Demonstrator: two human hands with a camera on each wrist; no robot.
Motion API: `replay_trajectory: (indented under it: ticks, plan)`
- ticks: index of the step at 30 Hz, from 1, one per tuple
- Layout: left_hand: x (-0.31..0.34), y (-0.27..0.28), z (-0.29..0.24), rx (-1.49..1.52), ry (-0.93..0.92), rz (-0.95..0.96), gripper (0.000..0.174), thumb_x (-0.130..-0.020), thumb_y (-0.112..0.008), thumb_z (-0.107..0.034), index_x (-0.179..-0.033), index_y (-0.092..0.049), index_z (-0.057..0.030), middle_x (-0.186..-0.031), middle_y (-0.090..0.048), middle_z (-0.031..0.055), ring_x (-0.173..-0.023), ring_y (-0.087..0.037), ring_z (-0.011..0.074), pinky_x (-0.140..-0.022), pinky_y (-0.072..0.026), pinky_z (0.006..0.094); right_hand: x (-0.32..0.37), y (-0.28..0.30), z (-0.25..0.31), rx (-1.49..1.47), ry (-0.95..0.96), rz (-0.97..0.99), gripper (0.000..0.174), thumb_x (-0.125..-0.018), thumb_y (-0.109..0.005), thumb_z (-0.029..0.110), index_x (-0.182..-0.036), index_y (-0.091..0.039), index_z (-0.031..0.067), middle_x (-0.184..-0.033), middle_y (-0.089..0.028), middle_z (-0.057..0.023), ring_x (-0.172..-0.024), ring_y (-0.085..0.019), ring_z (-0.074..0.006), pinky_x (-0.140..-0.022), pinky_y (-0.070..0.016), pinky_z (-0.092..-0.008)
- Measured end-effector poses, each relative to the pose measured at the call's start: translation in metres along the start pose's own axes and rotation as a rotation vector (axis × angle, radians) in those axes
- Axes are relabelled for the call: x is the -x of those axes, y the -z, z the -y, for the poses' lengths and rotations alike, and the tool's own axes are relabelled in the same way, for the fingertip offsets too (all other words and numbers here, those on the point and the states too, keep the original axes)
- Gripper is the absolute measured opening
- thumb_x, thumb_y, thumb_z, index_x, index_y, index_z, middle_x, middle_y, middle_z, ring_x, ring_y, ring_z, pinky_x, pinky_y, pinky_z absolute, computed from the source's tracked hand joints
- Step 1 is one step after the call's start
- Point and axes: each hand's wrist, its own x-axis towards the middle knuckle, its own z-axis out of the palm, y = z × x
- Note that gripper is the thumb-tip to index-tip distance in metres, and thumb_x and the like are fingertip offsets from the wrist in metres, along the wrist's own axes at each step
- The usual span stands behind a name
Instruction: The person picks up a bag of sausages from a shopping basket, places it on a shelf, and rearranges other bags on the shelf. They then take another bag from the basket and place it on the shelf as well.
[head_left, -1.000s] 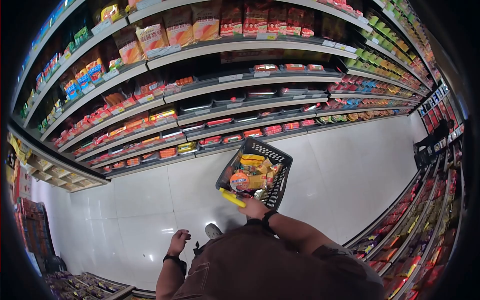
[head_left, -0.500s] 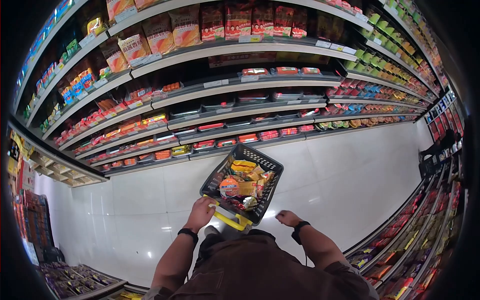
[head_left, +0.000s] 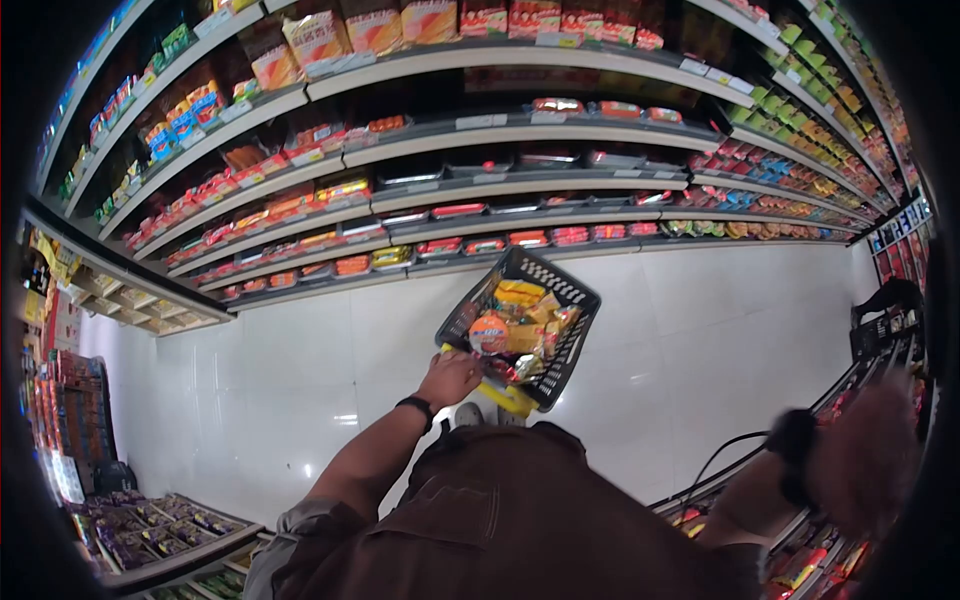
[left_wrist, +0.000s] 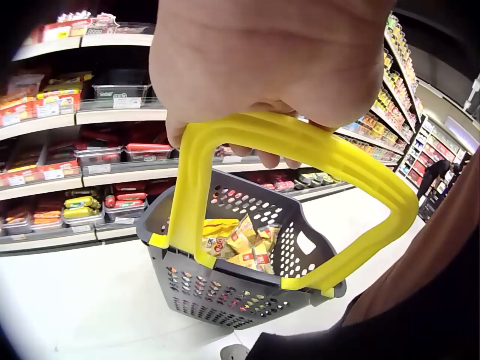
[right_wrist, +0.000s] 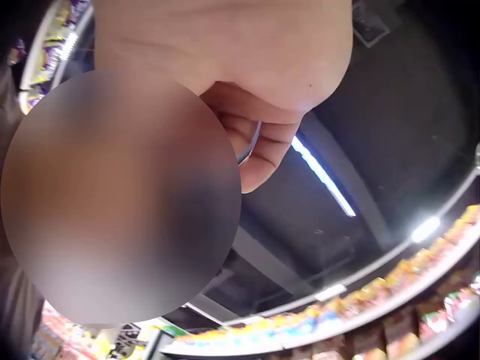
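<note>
My left hand point(head_left: 450, 378) grips the yellow handle point(head_left: 505, 398) of a grey plastic basket point(head_left: 560, 283) that hangs in front of me, filled with yellow and orange snack packets point(head_left: 520, 320). In the left wrist view the fingers of the left hand point(left_wrist: 270, 60) curl round the yellow handle point(left_wrist: 300, 142) above the grey basket point(left_wrist: 225, 292). My right hand point(head_left: 865, 455) is raised close to the head camera and blurred. In the right wrist view the right hand point(right_wrist: 255, 67) shows curled fingers point(right_wrist: 262, 154) with a thin grey curved piece beside them; I cannot tell what it is.
Long shelves point(head_left: 480, 190) of packaged food run along the far side of a white tiled aisle floor point(head_left: 300, 370). More stocked shelves point(head_left: 830, 540) stand at my right. A low display point(head_left: 150, 535) sits at lower left. Another person point(head_left: 885, 300) is at the aisle's far right.
The basket passed from my right hand to my left, which now grips the handle alone. My right hand let go and rose to the right, close to my head.
</note>
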Motion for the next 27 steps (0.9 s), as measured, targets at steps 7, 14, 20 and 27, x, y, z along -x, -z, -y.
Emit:
replay_trajectory:
  ticks: [7, 14, 20, 27]
  plan:
    - [0.005, 0.011, -0.001, 0.018, -0.035, 0.042, 0.027, -0.092, -0.053, -0.032, -0.099, -0.066, -0.0094, -0.108, -0.061, 0.0060, -0.109, -0.051, 0.0278, -0.097, -0.0361, 0.0446, -0.060, 0.133, 0.090, 0.064, 0.373, 0.899, 0.056, -0.087, -0.070, 0.034, -0.137, -0.046, 0.0229, -0.144, -0.041, -0.0090, -0.135, -0.032, -0.0167, -0.109, -0.0289, -0.0352]
    - [0.006, 0.013, 0.001, 0.010, -0.089, 0.045, 0.029, -0.093, -0.053, -0.034, -0.100, -0.067, -0.0097, -0.109, -0.061, 0.0054, -0.110, -0.051, 0.0260, -0.097, -0.0356, 0.0431, -0.065, 0.030, 0.097, 0.116, 0.445, 0.652, 0.045, -0.089, -0.067, 0.031, -0.130, -0.050, 0.0213, -0.135, -0.047, -0.0061, -0.127, -0.038, -0.0153, -0.103, -0.0332, -0.0334]
    - [0.004, 0.015, 0.004, 0.033, -0.095, 0.096, 0.031, -0.093, -0.053, -0.035, -0.102, -0.066, -0.0095, -0.112, -0.059, 0.0060, -0.112, -0.049, 0.0257, -0.097, -0.0354, 0.0433, -0.065, -0.027, 0.101, 0.174, 0.522, 0.427, 0.036, -0.091, -0.064, 0.028, -0.123, -0.053, 0.0199, -0.128, -0.052, -0.0036, -0.119, -0.044, -0.0141, -0.098, -0.0369, -0.0318]
    - [0.006, 0.008, 0.014, 0.041, -0.154, 0.055, 0.030, -0.093, -0.052, -0.037, -0.105, -0.068, -0.0142, -0.108, -0.061, 0.0028, -0.108, -0.050, 0.0243, -0.097, -0.0357, 0.0466, -0.064, -0.065, 0.101, 0.215, 0.602, 0.149, 0.025, -0.093, -0.061, 0.025, -0.116, -0.056, 0.0182, -0.119, -0.057, -0.0008, -0.110, -0.050, -0.0128, -0.092, -0.0411, -0.0300]
